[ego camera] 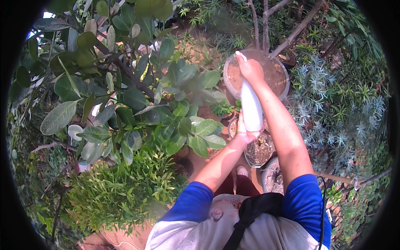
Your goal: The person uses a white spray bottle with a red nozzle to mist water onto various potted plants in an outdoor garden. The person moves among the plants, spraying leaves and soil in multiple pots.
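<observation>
A white plastic spray bottle (pixel 252 107) is held out in front of me, its nozzle end away from my body. My right hand (pixel 251 68) is closed around its neck at the spray head, while my left hand (pixel 244 127) supports the bottle's base from below. Beyond and beneath the right hand stands a large round pot (pixel 229 82) of brown soil with a branching woody trunk (pixel 265 28). A faint haze hangs over that soil; whether it is spray cannot be told. Leafy branches (pixel 134 81) with broad green leaves reach in from the left, close to the bottle.
Smaller pots (pixel 258 151) of soil stand under my forearms, and another round pot (pixel 268 181) is beside my right elbow. Silvery-leaved plants (pixel 315 84) grow on the right. A dense green shrub (pixel 125 187) fills the lower left. A pole (pixel 339 178) extends at the right.
</observation>
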`<state>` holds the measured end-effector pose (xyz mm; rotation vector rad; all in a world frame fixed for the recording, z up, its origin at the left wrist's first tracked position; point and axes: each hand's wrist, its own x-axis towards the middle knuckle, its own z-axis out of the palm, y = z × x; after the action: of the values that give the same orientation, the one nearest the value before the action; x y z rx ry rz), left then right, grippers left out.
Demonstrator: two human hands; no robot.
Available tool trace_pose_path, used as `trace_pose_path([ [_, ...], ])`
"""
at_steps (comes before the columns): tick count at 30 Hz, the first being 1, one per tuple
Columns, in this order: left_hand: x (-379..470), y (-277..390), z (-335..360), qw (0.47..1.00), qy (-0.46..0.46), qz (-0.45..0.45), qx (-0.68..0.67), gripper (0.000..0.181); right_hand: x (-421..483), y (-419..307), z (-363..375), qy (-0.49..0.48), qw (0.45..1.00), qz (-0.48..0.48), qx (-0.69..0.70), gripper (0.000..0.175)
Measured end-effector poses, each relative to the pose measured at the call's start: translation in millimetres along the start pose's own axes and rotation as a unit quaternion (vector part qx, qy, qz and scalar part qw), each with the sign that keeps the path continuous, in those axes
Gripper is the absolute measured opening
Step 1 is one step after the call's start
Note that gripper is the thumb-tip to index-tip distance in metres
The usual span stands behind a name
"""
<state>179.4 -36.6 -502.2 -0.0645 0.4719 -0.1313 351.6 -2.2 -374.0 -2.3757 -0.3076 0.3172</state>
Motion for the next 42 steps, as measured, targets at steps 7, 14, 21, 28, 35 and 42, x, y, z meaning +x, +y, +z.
trace_pose_path([
  [7,5.4,12.4,20.2,0.999,-0.035,0.015,0.009,0.066,24.6,-17.2,2.9,-0.027,1.000,0.009,0.003,0.089],
  [14,5.8,20.0,25.3,0.999,-0.027,0.025,0.034,0.065,27.3,-18.4,6.9,0.037,0.999,0.004,0.007,0.090],
  [21,-0.7,12.4,28.5,1.000,-0.007,0.014,0.012,0.068,21.7,-14.2,5.0,0.030,1.000,0.000,-0.004,0.090],
  [28,7.9,15.7,21.2,0.998,-0.037,0.029,0.031,0.069,20.1,-19.7,-3.1,0.017,1.000,-0.009,0.006,0.090],
  [35,16.4,54.5,23.6,0.968,-0.001,0.212,0.136,0.064,-9.5,-32.4,-23.7,0.018,0.961,-0.077,0.266,0.073],
  [42,5.7,76.5,39.9,0.965,-0.013,0.179,0.193,0.070,-3.0,-55.7,-23.0,0.008,0.954,-0.131,0.270,0.076],
])
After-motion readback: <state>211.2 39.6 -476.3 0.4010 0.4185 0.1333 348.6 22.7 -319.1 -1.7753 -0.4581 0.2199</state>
